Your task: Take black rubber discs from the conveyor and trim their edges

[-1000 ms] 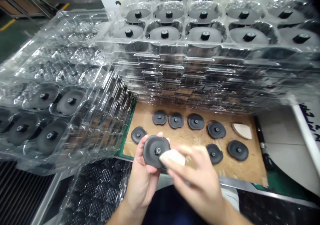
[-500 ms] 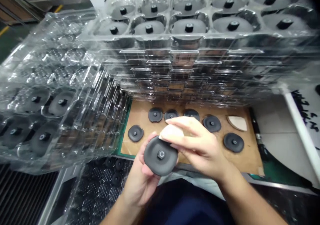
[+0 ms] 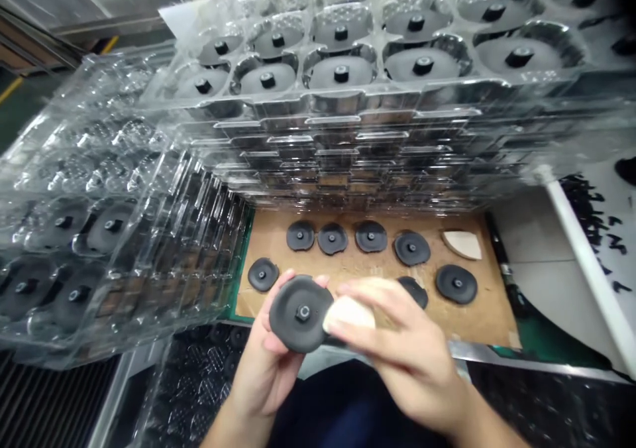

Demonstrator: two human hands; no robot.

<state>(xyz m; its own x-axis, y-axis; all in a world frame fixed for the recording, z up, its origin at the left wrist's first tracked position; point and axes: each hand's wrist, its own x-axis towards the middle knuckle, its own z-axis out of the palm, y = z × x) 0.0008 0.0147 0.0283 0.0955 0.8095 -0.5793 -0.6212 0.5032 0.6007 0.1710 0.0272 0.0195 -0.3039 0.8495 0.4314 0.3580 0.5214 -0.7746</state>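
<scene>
While the black rubber disc (image 3: 301, 313) is pinched by its rim in the left hand (image 3: 271, 368), face and centre hub turned up toward the camera, a pale pad (image 3: 349, 314) is pressed against its right edge by the closed fingers of the right hand (image 3: 405, 362). Both are held just above the near edge of the brown board (image 3: 489, 312), so the pad meets the disc from the right.

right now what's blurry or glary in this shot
Head view: the right hand and its pale wedge-shaped pad are motion-smeared; the round black rubber disc in the left hand is sharper; glare streaks the clear plastic tray stack; edges bow.
</scene>
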